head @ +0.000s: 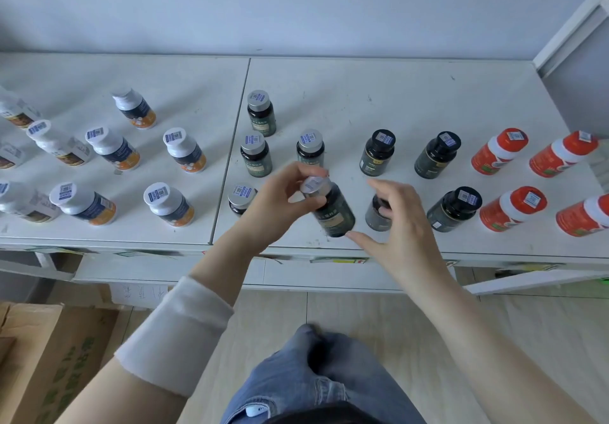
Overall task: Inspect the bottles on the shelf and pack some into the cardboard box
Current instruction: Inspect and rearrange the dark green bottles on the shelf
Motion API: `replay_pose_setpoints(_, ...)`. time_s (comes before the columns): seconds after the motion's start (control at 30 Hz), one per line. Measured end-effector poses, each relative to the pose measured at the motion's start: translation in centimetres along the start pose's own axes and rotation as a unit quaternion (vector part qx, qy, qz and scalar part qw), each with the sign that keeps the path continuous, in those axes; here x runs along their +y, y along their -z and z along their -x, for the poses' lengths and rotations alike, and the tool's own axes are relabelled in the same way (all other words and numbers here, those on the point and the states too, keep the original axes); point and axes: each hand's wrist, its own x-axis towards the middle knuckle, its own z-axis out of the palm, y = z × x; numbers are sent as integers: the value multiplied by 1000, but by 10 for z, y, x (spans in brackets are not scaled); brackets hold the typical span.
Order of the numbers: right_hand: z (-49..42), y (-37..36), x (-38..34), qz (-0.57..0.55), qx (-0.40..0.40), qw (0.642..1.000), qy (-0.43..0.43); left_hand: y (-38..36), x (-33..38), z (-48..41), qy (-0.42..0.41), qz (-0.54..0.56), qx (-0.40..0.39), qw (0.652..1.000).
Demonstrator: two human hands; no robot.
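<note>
Pale grey wall [296, 1] at back. White frame post [573, 25] stood at its right end. Beige tiled floor [379, 318] lay well before it.

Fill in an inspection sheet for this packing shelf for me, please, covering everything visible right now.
Surface: white shelf top, two panels meeting at a seam, scuffed.
Job's things: dark silver-capped bottle held tilted; white-capped bottles, black-capped bottles and orange bottles stand in rows; cardboard box below the shelf, lower left.
Clutter: nothing seen.
Grippers: left hand grips the tilted bottle at its cap end; right hand open, thumb by that bottle's base.
Cables: nothing seen.
Surroundings: pale wall, tiled floor, person's jeans.
</note>
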Motion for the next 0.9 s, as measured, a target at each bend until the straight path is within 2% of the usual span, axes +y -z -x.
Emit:
replay_pose_setpoints(0.1, -6, 9, 5, 112, -20, 993, 32, -7, -14, -12, -6, -168, -7, 986)
replay_pose_setpoints(0.2, -11, 12, 4, 181, -27, 982, 50, -10, -31, -19, -34, -258, -20, 965)
replay_pose_setpoints(0.33, -15, 13, 2, 200, -36, 977, 64, -14, -38, -21, -78, -302, -15, 950)
replay_pose_setpoints(0.47, -16, 9, -2, 204, -48, 976, 67, -13, -38, -16, -91, -383, -22, 919)
replay_pose_setpoints(0.53, -16, 6, -6, 205, -46, 976, 66, -3, -32, -10, -112, -434, 9, 894)
replay_pose_setpoints(0.6, -18, 1, -14, 198, -44, 977, 73, 20, -24, -2, -130, -461, 73, 875)
replay_pose_setpoints(0.7, -21, -15, -28, 176, -41, 980, 78, 63, -25, 12, -74, -513, 97, 849)
replay_pose_setpoints(0.77, -23, -30, -38, 154, -41, 985, 73, 78, -33, 19, -24, -504, 80, 859)
replay_pose_setpoints(0.8, -23, -38, -42, 134, -38, 988, 63, 83, -36, 21, -15, -475, 82, 876)
replay_pose_setpoints(0.87, -20, -54, -48, 79, -27, 996, 27, 89, -34, 23, -7, -353, 122, 928)
replay_pose_setpoints(0.9, -17, -61, -52, 37, -20, 999, -9, 93, -28, 25, 11, -251, 134, 959)
